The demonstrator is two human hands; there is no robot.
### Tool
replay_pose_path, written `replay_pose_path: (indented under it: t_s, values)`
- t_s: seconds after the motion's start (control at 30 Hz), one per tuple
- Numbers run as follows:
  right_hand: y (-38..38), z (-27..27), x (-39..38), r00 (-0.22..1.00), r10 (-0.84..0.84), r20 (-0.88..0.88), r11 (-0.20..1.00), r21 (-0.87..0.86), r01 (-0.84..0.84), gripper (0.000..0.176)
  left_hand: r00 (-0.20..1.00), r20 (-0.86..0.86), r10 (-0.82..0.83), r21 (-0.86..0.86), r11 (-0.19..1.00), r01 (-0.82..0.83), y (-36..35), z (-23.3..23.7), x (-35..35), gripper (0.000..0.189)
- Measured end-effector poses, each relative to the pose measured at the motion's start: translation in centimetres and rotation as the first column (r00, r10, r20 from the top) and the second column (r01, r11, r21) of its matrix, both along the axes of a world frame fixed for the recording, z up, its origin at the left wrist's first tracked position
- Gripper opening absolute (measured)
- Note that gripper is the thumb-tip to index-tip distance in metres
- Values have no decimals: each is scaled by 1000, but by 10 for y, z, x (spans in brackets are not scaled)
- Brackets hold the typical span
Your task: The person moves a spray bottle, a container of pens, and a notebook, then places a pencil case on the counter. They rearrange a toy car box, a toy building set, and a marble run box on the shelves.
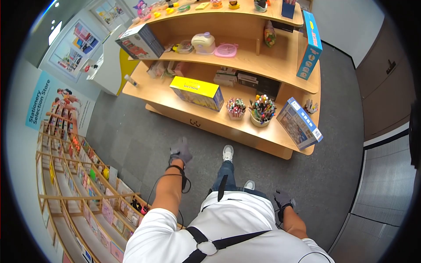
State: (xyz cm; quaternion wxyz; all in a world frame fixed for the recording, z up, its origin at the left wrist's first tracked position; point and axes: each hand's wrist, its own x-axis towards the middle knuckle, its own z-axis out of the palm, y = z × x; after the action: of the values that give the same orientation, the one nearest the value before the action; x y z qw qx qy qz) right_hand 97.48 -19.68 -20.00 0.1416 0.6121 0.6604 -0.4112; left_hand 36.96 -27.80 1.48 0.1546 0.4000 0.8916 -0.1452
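My left hand (180,150), in a grey glove, is held out over the floor in front of the wooden display shelf. Its fingers look loosely apart and nothing shows in them. Down by my right hip hangs my right hand (283,199), gloved as well, with fingers slightly spread and no object visible. Neither hand touches the shelf. Nearest ahead, the lowest shelf (153,93) carries a yellow-topped box (197,93), a cup of pens (236,108), a fuller pen holder (262,111) and a tilted blue box (299,124).
Higher up stand a dark boxed set (141,42), a cream appliance-like toy (203,43), a pink tray (226,50) and an upright blue box (309,46). A wooden rack (87,197) of stationery lines the left. A brown door (386,74) is at right.
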Motion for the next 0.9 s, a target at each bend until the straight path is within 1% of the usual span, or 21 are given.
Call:
replay_pose_path:
  t_s: [0.07, 0.13, 0.17, 0.23, 0.27, 0.3, 0.37, 0.4, 0.43, 0.47, 0.5, 0.53, 0.57, 0.6, 0.63, 0.67, 0.73, 0.77, 0.83, 0.87, 0.9]
  values:
    - [5, 6, -10, 999, -38, 11, 999, -30, 39, 64, 966, -183, -181, 52, 980, 194, 60, 20, -32, 84]
    - [11, 9, -21, 995, -98, 30, 991, -91, 100, 65, 921, -247, -300, 76, 942, 327, 121, 39, -70, 83]
    - [17, 6, -29, 993, -114, 35, 989, -91, 117, 65, 918, -242, -315, 77, 937, 342, 151, 33, -96, 83]
    - [25, -4, -37, 980, -198, 8, 973, -123, 197, 63, 730, -503, -463, 92, 811, 578, 200, 8, -150, 82]
    - [26, -5, -41, 970, -242, -1, 961, -142, 239, 63, 727, -489, -482, 94, 800, 593, 217, 1, -169, 82]
    - [31, 4, -53, 965, -262, 13, 954, -145, 262, 63, 691, -490, -532, 72, 765, 640, 235, -4, -187, 81]
    - [50, 20, -83, 955, -295, -7, 954, -48, 294, 60, 601, -491, -631, 29, 678, 735, 274, -15, -216, 79]
    - [58, 29, -98, 949, -315, -14, 949, -2, 315, 59, 587, -477, -655, 32, 654, 756, 287, -14, -222, 79]
    - [67, 36, -113, 937, -350, 0, 937, -9, 350, 59, 600, -373, -708, 32, 637, 770, 293, -3, -222, 80]
    - [76, 42, -128, 938, -343, -40, 938, 27, 345, 58, 600, -265, -755, 30, 616, 788, 300, 4, -224, 81]
    - [84, 50, -142, 938, -337, -78, 937, 68, 342, 58, 605, -215, -766, 59, 608, 791, 308, 0, -232, 81]
    - [89, 57, -155, 924, -377, -60, 922, 68, 381, 58, 609, -164, -776, 91, 603, 793, 316, -5, -239, 82]
    - [93, 66, -169, 919, -384, -91, 915, 94, 392, 57, 579, -150, -802, 103, 569, 816, 325, 2, -240, 82]
    - [96, 77, -180, 915, -385, -117, 909, 120, 398, 56, 588, -74, -805, 73, 584, 808, 330, 19, -237, 84]
    - [98, 92, -189, 905, -415, -97, 897, 121, 425, 56, 600, 4, -800, 36, 599, 800, 333, 25, -235, 86]
    - [100, 110, -199, 896, -431, -111, 894, 85, 440, 55, 577, 18, -816, 44, 578, 815, 336, 22, -234, 86]
    - [99, 131, -221, 872, -460, -165, 884, 11, 468, 52, 578, 75, -812, 103, 583, 806, 346, 23, -241, 87]
    - [96, 130, -224, 861, -480, -170, 873, 11, 488, 52, 581, 97, -808, 129, 589, 798, 350, 26, -246, 87]
    - [87, 117, -217, 896, -426, -126, 903, -4, 429, 52, 530, 33, -847, 186, 527, 830, 360, 12, -258, 86]
    - [85, 112, -211, 913, -393, -107, 919, -7, 395, 52, 545, 44, -837, 135, 546, 827, 365, 14, -257, 76]
    - [81, 110, -207, 908, -401, -121, 914, 7, 405, 52, 556, 49, -830, 111, 558, 822, 367, 16, -254, 71]
